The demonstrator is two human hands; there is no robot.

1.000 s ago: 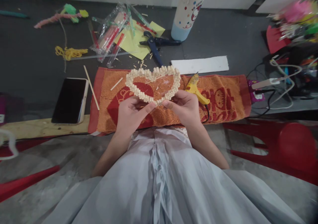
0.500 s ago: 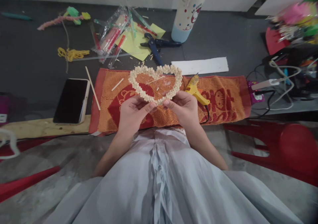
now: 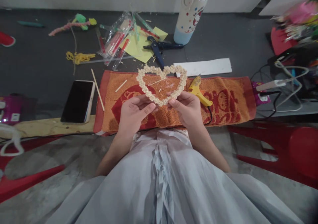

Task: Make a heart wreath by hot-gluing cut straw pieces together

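Observation:
A pale heart-shaped frame (image 3: 161,102), made of many small cream pieces, is held up over an orange and red towel (image 3: 223,95). My left hand (image 3: 132,113) pinches its lower left side between thumb and fingers. On the lower right side, near the bottom point, my right hand (image 3: 187,110) grips it the same way. A yellow glue gun (image 3: 200,95) lies on the towel just right of my right hand. Through the heart's opening a thin stick (image 3: 157,81) shows on the towel, and another short stick (image 3: 121,86) lies to the left.
A phone (image 3: 78,101) and a long stick (image 3: 97,89) lie left of the towel. Behind it are dark blue pliers (image 3: 157,50), a white strip (image 3: 206,67), plastic packets (image 3: 116,40) and a tall bottle (image 3: 190,17). Cables (image 3: 289,85) run at the right. Red chairs (image 3: 280,151) flank me.
The view has shifted left, so the table things appear further right. The heart has turned slightly and is seen more face-on, its bottom point clearer. Both hands keep hold of it.

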